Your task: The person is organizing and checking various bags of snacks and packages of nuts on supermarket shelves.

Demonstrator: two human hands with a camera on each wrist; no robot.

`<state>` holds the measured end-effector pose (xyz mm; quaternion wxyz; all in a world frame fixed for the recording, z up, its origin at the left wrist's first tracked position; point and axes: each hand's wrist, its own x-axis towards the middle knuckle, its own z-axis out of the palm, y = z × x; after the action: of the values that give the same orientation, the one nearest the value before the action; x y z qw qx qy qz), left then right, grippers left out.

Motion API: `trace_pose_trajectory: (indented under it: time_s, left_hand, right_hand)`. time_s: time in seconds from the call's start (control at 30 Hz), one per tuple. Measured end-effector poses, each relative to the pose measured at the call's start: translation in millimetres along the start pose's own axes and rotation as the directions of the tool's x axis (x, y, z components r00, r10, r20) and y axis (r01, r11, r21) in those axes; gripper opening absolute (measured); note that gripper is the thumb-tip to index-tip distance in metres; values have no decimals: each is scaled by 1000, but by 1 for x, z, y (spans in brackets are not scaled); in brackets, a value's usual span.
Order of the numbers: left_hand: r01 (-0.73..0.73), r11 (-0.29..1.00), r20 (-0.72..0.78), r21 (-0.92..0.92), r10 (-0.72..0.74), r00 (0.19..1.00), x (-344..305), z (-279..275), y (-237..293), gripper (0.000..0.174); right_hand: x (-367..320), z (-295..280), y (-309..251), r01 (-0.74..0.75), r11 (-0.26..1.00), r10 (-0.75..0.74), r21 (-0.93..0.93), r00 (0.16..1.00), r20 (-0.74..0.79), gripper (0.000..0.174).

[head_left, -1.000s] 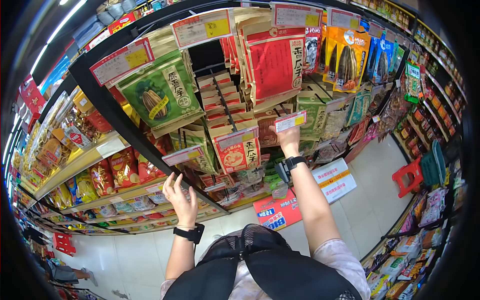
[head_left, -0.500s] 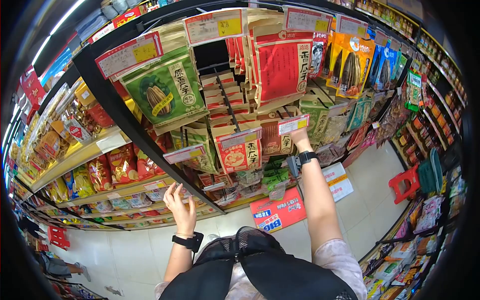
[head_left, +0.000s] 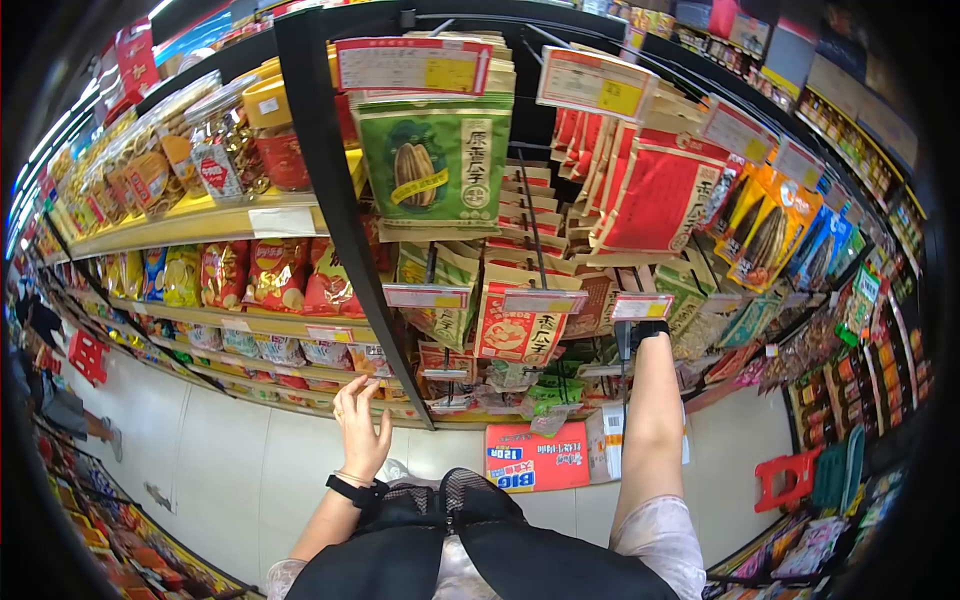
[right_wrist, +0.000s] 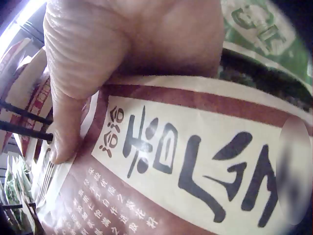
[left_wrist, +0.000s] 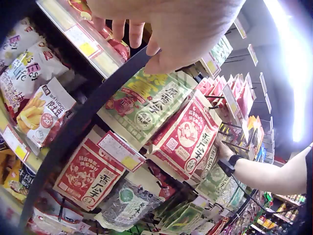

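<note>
My right hand (right_wrist: pixel 112 54) holds a brown-and-cream sunflower seed bag (right_wrist: pixel 215 161) by its side edge, the thumb lying on the front and the fingers hidden behind. That bag hangs on a rack hook, and in the head view a price tag (head_left: pixel 642 306) covers most of this hand. To its left hangs a red-and-cream seed bag (head_left: pixel 517 318). Above are a large green seed bag (head_left: pixel 435 165) and a large red one (head_left: pixel 660 195). My left hand (head_left: pixel 362 430) is in the air by the black rack post (head_left: pixel 345 220), its fingers loose and holding nothing.
Left of the post, shelves carry red chip bags (head_left: pixel 278 275) and clear snack jars (head_left: pixel 225 140). A red box (head_left: pixel 535 458) stands on the floor below the rack. At the right are a red stool (head_left: pixel 785 483) and another shelf of packets.
My right hand has reached deeper behind the price tag, so the wrist strap now sits right at it. The head view has turned left, shifting the rack rightward. The left hand remains loose.
</note>
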<state>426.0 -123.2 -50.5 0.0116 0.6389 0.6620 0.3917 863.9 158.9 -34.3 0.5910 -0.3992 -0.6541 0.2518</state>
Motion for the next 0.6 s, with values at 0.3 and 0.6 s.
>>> trace_pose_trajectory:
  time_s: [0.3, 0.6]
  left_hand:
    - [55, 998, 3, 30, -55, 999, -9, -10, -3, 47]
    - [73, 997, 0, 35, -73, 997, -14, -13, -4, 46]
  right_hand:
    - [30, 12, 3, -71, 974, 73, 213, 997, -1, 41]
    - [12, 8, 11, -163, 910, 184, 382, 983, -19, 36]
